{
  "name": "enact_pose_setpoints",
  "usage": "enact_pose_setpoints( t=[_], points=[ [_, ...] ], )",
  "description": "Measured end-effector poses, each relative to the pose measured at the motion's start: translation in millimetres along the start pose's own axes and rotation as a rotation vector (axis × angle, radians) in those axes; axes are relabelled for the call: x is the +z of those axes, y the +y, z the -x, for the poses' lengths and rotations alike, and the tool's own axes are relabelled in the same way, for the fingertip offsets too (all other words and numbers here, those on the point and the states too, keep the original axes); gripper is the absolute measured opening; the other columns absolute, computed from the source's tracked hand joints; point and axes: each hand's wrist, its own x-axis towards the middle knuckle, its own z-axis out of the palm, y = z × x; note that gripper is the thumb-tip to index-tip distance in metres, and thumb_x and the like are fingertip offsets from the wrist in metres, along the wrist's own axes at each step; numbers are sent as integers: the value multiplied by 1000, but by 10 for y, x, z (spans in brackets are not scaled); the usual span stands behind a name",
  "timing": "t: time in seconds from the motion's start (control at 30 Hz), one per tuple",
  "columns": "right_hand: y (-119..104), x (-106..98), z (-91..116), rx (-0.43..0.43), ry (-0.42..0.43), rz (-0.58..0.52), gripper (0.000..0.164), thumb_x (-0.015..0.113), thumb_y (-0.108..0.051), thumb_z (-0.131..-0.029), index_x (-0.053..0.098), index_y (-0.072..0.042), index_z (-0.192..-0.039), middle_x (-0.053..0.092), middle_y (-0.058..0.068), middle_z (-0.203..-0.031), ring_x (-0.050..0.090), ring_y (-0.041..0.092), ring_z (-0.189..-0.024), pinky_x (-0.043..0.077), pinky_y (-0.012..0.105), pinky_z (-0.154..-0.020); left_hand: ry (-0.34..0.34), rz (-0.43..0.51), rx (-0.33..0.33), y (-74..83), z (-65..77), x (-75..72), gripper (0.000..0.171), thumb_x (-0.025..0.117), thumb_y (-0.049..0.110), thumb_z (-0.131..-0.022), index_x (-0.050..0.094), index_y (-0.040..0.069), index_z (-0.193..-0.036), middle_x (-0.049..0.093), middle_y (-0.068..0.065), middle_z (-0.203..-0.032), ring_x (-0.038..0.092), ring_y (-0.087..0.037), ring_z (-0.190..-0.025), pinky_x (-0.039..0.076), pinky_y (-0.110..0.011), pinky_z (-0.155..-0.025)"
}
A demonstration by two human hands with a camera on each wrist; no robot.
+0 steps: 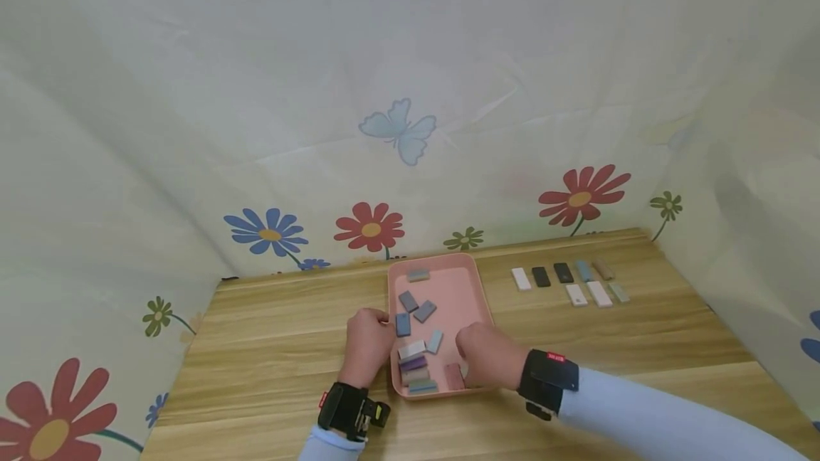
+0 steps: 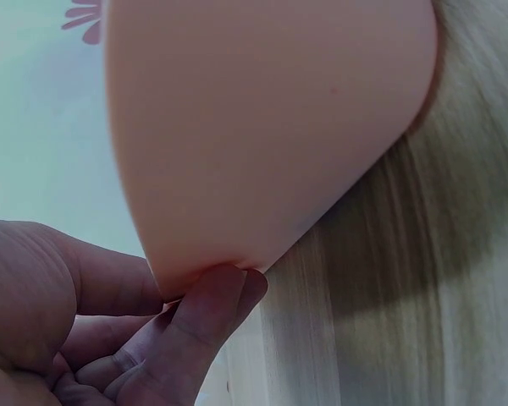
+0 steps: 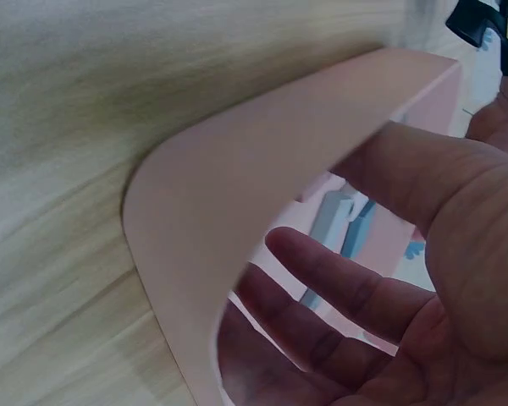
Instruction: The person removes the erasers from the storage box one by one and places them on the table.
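A pink tray (image 1: 470,304) sits on the wooden table with several small blocks in it. My left hand (image 1: 370,347) pinches the tray's left rim between thumb and fingers; the left wrist view shows the thumb (image 2: 210,300) pressed against the outer wall. Over the right front edge reaches my right hand (image 1: 490,356), its loosely bent fingers (image 3: 322,271) inside the tray. Its thumb tip is hidden behind the wall, and a gap shows between thumb and index finger. Beside that hand lies a reddish block (image 1: 455,377). A white block (image 1: 412,349) and a purple block (image 1: 413,363) lie toward the left front.
Right of the tray, several blocks lie in two rows, among them a white block (image 1: 521,279), a black block (image 1: 541,277) and a brown block (image 1: 603,269). A flower-printed curtain (image 1: 397,183) hangs behind the wooden table (image 1: 275,347).
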Motion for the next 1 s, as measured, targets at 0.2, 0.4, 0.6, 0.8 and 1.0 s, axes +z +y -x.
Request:
enact_pose_setpoints(
  t=[0.2, 0.4, 0.6, 0.8, 1.0],
  points=[
    [3, 34, -27, 28, -8, 17, 22, 78, -17, -71, 60, -11, -82, 50, -2, -68, 47, 13, -61, 38, 25, -55, -17, 19, -9, 15, 7, -9, 17, 60, 9, -82, 73, 3, -91, 67, -6, -76, 59, -13, -56, 44, -26, -46],
    [19, 39, -35, 42, -4, -13, 18, 75, -17, -76, 62, -11, -85, 51, -1, -72, 48, 14, -65, 40, 26, -59, -17, 24, -10, 34, 21, -22, 17, 59, 7, -81, 73, 3, -90, 66, -6, -74, 58, -13, -53, 44, -26, -45],
    [52, 45, -47, 23, -2, -43, 15, 74, -16, -76, 63, -12, -86, 53, -3, -73, 49, 12, -66, 41, 25, -60, -10, 14, 8, 32, 16, -18, 17, 59, 6, -80, 73, 3, -89, 66, -5, -74, 57, -12, -52, 43, -26, -44],
    [62, 34, -38, -2, -2, -73, 13, 71, -10, -77, 65, -11, -89, 57, -3, -77, 52, 10, -67, 43, 25, -61, -21, 15, -8, 37, 16, -23, 17, 60, 7, -81, 73, 3, -91, 67, -6, -78, 59, -13, -57, 45, -26, -46],
    [105, 13, -69, -22, 0, -120, 12, 69, -8, -78, 67, -10, -90, 61, -1, -81, 53, 9, -69, 45, 25, -62, -26, 11, -34, 25, 3, -27, 18, 60, 10, -83, 73, 3, -94, 67, -6, -79, 60, -13, -58, 45, -26, -47]
  ],
)
